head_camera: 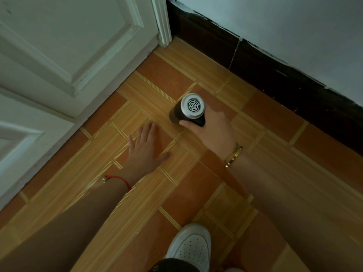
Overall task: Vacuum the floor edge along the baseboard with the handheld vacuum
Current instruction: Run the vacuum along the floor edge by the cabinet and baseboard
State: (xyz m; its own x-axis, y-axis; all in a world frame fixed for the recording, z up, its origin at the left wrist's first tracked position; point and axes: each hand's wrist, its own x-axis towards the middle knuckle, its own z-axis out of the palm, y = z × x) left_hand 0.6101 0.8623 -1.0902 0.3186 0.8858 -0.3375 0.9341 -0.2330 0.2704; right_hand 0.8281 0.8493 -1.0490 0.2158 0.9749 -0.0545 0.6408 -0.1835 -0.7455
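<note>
— Two bare forearms reach down from the near edge, and between them, closest to the camera, sits one white shoe (191, 247) on the tiled floor (137, 203). What do the hands do?

— Further out, the left hand (145, 148) is spread flat, fingers apart and pointing away, holding nothing; whether the palm touches the tiles I cannot tell. A red cord bracelet (117, 180) circles that wrist.

— And the other one?

— The right hand (211, 128), with a gold bracelet (233, 155) at the wrist, is closed around the handheld vacuum (187, 110), thumb across the near side of its dark body. The silver rear cap with its round vent grille faces up at the camera, so the nozzle end is hidden beneath.

— Where is the vacuum against the wall?

— It is held over the orange and wood-grain tiles, near the dark baseboard (275, 79) but apart from it. Beyond the baseboard rises a pale wall (294, 26). To the left, a white panelled door (59, 46) meets the baseboard at the far corner by the door trim (163, 22).
</note>
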